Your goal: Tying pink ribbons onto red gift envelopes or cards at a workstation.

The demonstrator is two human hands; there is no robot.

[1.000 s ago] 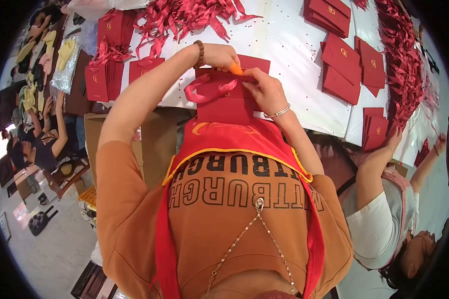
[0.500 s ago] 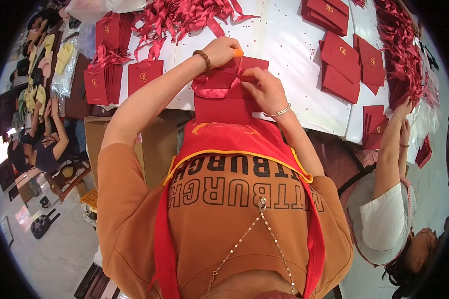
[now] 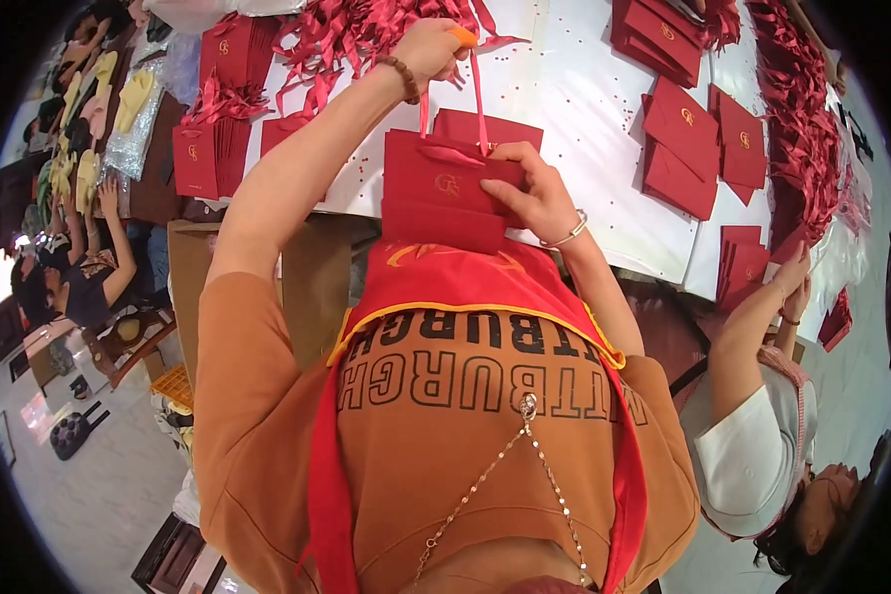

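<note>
A dark red paper gift bag (image 3: 428,188) with a gold emblem stands at the near table edge, against my red apron (image 3: 475,287). My left hand (image 3: 431,54), raised beyond the bag, is closed on its red ribbon handle (image 3: 478,99), which runs taut up from the bag's top. Something orange (image 3: 462,37) covers a fingertip or sits at the fingers of that hand. With its thumb on the bag's front, my right hand (image 3: 537,193) grips the right side; its other fingers are partly hidden behind. Another red bag or panel (image 3: 495,129) lies just beyond.
A heap of red ribbons (image 3: 356,49) lies at the far side. Red bags stand at left (image 3: 196,158) and lie stacked at right (image 3: 680,134). A cardboard box (image 3: 307,267) sits below the table edge. At right, a co-worker's hands (image 3: 790,272) touch more ribbons.
My left hand has risen away from the bag, drawing the ribbon handle up taut. My right hand has shifted slightly down, and the bag's front now faces up with its emblem showing.
</note>
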